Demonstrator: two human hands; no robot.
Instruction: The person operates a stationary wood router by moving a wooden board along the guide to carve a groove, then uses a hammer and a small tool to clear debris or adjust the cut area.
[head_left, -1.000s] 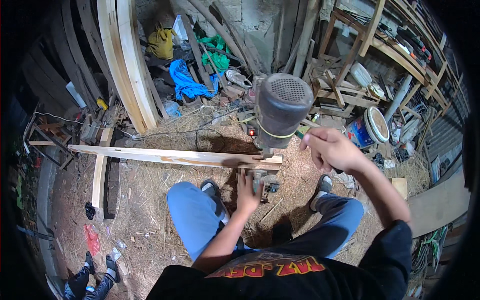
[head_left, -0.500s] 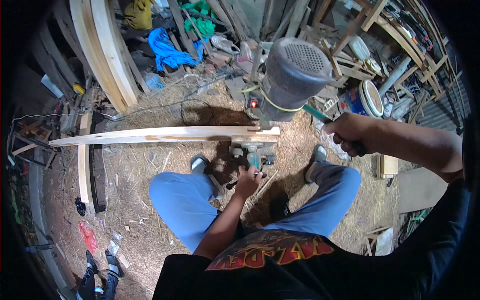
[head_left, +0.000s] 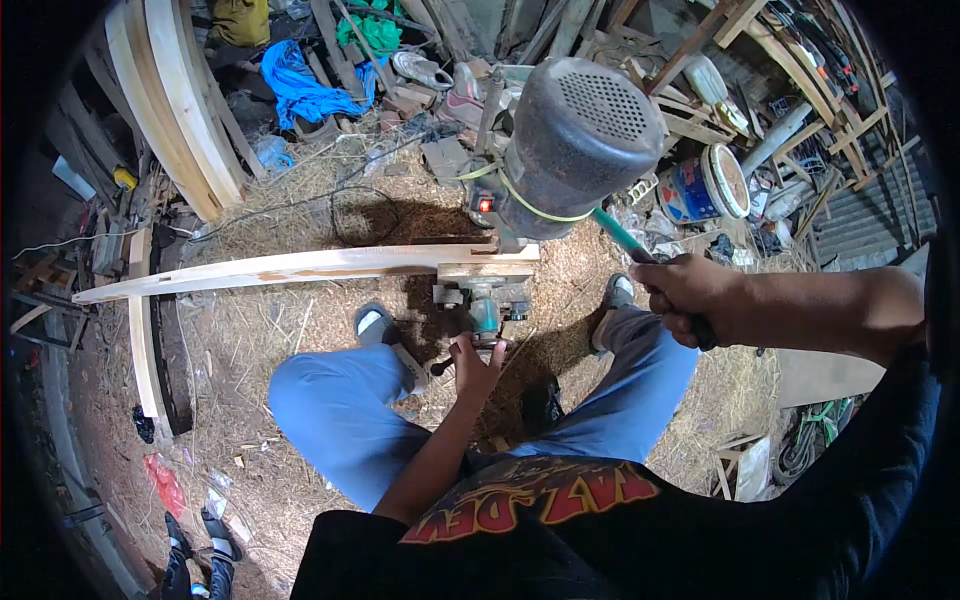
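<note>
A machine with a dark cylindrical motor (head_left: 585,140) and a lit red switch (head_left: 486,205) stands before me. A long pale wooden board (head_left: 280,268) lies horizontally beneath its head, resting on its small table (head_left: 485,275). My right hand (head_left: 685,300) is closed round the black grip of a green lever (head_left: 622,232) at the motor's right. My left hand (head_left: 476,365) grips a crank handle with a dark knob below the table, beside a green cylindrical part (head_left: 486,315); its fingertips are partly hidden.
Pale planks (head_left: 175,110) lean at the upper left; a short beam (head_left: 150,380) supports the board. Blue sheeting (head_left: 300,85), scrap wood, a bucket (head_left: 705,185) and wooden frames (head_left: 780,60) crowd the back. Another person's feet (head_left: 205,540) show at lower left. Straw and shavings cover the ground.
My right hand has closed on the lever and moved down toward me. My left hand has gone from beside the table down onto the crank handle. The view has shifted.
</note>
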